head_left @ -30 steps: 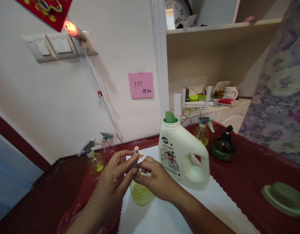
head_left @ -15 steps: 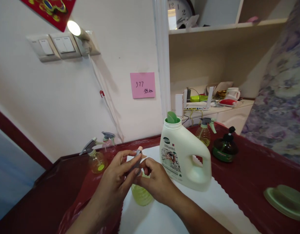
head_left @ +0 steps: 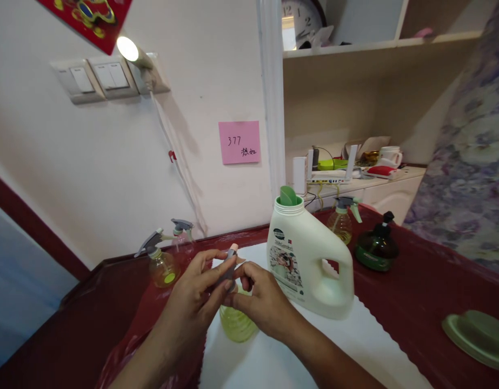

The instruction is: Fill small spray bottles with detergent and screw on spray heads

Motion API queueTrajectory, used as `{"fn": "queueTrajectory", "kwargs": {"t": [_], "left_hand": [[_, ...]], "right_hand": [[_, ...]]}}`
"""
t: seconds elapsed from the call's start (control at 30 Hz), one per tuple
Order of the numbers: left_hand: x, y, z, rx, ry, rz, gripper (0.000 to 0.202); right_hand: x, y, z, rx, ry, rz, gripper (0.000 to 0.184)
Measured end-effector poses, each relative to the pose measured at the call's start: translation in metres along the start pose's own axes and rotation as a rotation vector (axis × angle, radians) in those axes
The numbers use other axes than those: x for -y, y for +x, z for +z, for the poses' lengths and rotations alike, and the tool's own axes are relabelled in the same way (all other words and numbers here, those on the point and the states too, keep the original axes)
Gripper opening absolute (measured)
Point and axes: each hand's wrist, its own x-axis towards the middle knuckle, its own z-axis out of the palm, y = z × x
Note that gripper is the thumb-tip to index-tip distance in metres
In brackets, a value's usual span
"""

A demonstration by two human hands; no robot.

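Note:
My left hand (head_left: 187, 300) and my right hand (head_left: 262, 302) meet in front of me, their fingers pinching a small grey spray-head piece (head_left: 228, 275) with a peach-coloured tip. Just below the fingers stands a ribbed yellow-green plastic bottle (head_left: 235, 324), partly hidden by my hands, and its top is out of sight. A white laundry detergent jug (head_left: 310, 265) with a green cap piece stands to the right of my right hand, apart from it. Both hands rest above a white cloth (head_left: 257, 362).
Spray bottles (head_left: 162, 268) stand left of my hands, with another (head_left: 340, 227) behind the jug. A dark green pump bottle (head_left: 378, 246) and a green soap dish (head_left: 478, 335) sit on the red tablecloth (head_left: 399, 286). A wall and shelves rise behind.
My hands keep the same pinch on the grey piece. The whole scene drifts slightly right in view, and the small wall lamp's glow turns from red-orange to white.

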Motion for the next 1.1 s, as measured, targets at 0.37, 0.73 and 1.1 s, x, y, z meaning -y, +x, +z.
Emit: {"fn": "queueTrajectory", "kwargs": {"t": [0.37,0.73,1.1], "left_hand": [[0.003,-0.003,0.001,0.030,-0.005,0.006,0.038],[0.001,-0.002,0.001,0.010,0.010,0.025,0.038],[0.002,-0.003,0.001,0.027,0.007,0.062,0.043]], "right_hand": [[-0.002,0.000,0.003,-0.009,0.000,0.057,0.029],[-0.003,-0.001,0.002,0.018,-0.031,0.090,0.020],[-0.001,-0.001,0.000,0.055,-0.008,0.026,0.019]]}}
